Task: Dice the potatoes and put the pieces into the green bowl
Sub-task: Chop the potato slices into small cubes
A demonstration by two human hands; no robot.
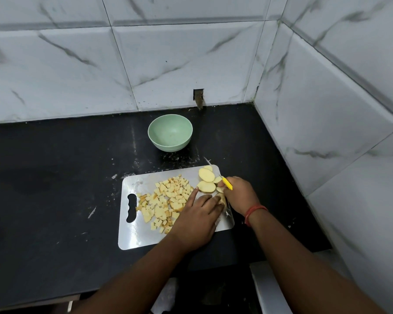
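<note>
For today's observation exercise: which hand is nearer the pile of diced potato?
Left. The left hand lies on the diced potato pile's right edge; the right hand, gripping the yellow-handled knife, is further right.

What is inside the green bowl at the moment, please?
Nothing shows inside the green bowl; its near wall hides a little of the inside. The diced potato pieces all lie on the cutting board.

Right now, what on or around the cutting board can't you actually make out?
- Knife blade: head view, only the yellow handle shows; the right hand covers the rest.
- Potato piece being cut: mostly hidden between both hands.
- Cutting board near right corner: covered by the left hand.
- Green bowl: specks inside, too small to identify.
</note>
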